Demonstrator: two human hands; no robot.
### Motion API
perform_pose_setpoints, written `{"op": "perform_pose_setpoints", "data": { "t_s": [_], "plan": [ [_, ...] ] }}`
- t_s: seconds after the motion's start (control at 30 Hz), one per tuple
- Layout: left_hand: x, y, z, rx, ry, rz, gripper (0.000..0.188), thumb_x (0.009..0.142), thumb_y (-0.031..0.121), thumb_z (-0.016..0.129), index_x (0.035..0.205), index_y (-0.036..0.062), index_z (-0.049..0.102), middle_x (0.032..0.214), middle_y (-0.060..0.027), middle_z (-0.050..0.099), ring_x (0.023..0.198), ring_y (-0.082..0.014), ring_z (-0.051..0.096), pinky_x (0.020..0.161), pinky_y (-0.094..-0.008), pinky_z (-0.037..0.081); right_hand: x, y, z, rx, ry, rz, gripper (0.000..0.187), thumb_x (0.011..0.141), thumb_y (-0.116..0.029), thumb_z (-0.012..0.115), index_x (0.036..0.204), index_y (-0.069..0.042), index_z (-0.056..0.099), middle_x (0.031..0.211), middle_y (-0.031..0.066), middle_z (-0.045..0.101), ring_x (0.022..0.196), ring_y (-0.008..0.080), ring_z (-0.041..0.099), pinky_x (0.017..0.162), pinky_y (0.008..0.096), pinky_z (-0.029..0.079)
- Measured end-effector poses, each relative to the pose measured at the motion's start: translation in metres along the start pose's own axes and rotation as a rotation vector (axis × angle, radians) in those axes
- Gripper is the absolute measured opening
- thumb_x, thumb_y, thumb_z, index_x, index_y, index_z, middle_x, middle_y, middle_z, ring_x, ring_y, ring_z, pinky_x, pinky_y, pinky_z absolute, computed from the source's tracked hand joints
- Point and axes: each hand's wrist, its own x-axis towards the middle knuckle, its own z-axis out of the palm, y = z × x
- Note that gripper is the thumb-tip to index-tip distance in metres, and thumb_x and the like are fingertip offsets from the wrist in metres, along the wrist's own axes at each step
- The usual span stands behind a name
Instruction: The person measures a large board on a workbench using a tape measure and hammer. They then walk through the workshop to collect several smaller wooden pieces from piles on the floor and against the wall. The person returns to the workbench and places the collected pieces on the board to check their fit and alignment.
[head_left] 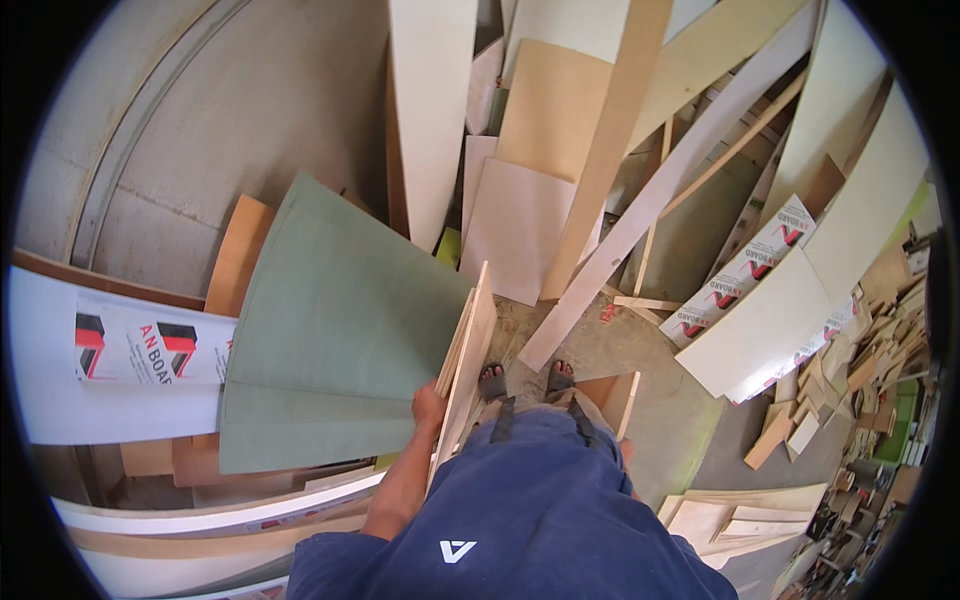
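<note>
Reading the clock from the wearer's waist, with 12 out past the feet (561, 376), the bundle of thin boards (463, 365) stands on edge at 10 o'clock, and the right-side board (629, 404) is upright at about 3. The left hand (429, 408) has its fingers closed around the bundle's outer side. The right hand (627, 455) is almost wholly hidden by the body, close to the board's near end; I cannot tell whether its fingers grip it.

The step in hand looks like handling boards at both sides at once. To do it well, keep the left squeeze firm and the edges even, since sheets laid face to face probably slide over one another. Hold the bundle snug to the thigh before turning: the big green sheet (330, 330) spreads behind it at 10 o'clock and could be snagged by a swinging corner.

Mind the long pale strip (600, 270) at 1 o'clock, whose foot rests on the floor (690, 440) just ahead of the toes; a short step and a small turn would suit better than a stride. With sandals on, lower any board edge gently. Toward 4 o'clock, allow for the low stack of boards (750, 520).
</note>
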Motion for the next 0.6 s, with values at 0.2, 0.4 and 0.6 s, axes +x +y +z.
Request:
{"op": "perform_pose_setpoints", "data": {
  "t_s": [0.2, 0.4, 0.6],
  "plan": [
    [0.020, -0.034, 0.027, 0.038, -0.027, -0.002, 0.029, 0.091, 0.029, 0.058, 0.107, 0.0110, 0.074, 0.104, -0.0242, 0.070, 0.100, -0.0454, 0.067, 0.085, -0.0528, 0.052, -0.037, -0.037, -0.037, 0.065, 0.020, 0.064, 0.038, 0.077, -0.025, 0.072, 0.098, 0.008, 0.073, 0.090, 0.0279, 0.072, 0.090, 0.0452, 0.071, 0.073, 0.0501, 0.055],
    [0.027, -0.039, 0.032, 0.060, -0.032, 0.009, 0.029, 0.090, 0.030, 0.060, 0.106, 0.0098, 0.074, 0.102, -0.0233, 0.071, 0.098, -0.0437, 0.068, 0.082, -0.0506, 0.053, -0.040, -0.005, -0.021, 0.088, -0.004, 0.143, 0.034, 0.076, -0.017, 0.071, 0.095, 0.011, 0.072, 0.090, 0.0303, 0.071, 0.090, 0.0436, 0.072, 0.073, 0.0494, 0.055],
    [0.038, -0.054, 0.039, 0.070, 0.052, 0.086, 0.034, 0.090, 0.032, 0.061, 0.111, 0.0094, 0.073, 0.101, -0.0216, 0.073, 0.097, -0.0401, 0.070, 0.081, -0.0496, 0.053, -0.054, 0.016, 0.000, -0.037, -0.062, 0.225, 0.031, 0.079, -0.017, 0.070, 0.093, 0.011, 0.072, 0.093, 0.0304, 0.071, 0.093, 0.0431, 0.072, 0.074, 0.0495, 0.056]
  ]
}}
